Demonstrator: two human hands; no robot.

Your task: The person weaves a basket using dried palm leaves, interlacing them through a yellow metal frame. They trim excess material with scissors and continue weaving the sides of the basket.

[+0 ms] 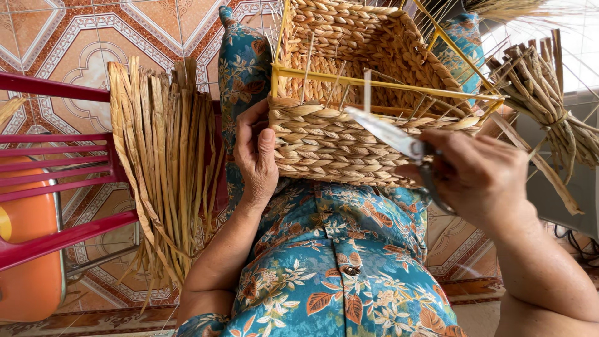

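A half-woven straw basket [349,81] on a yellow metal frame [374,82] rests on my lap, its opening facing me. My left hand [256,156] grips the basket's lower left corner, thumb on the woven wall. My right hand [474,175] holds a pair of scissors [390,134], blades pointing left over the basket's near rim among the upright straw ends. My clothing is a blue floral print [337,256].
A sheaf of dried straw strands [165,168] lies draped over a red plastic chair [56,181] at my left. A tied bundle of straw [543,93] sticks up at the right. The floor has patterned orange tiles [93,37]. An orange object [28,249] sits lower left.
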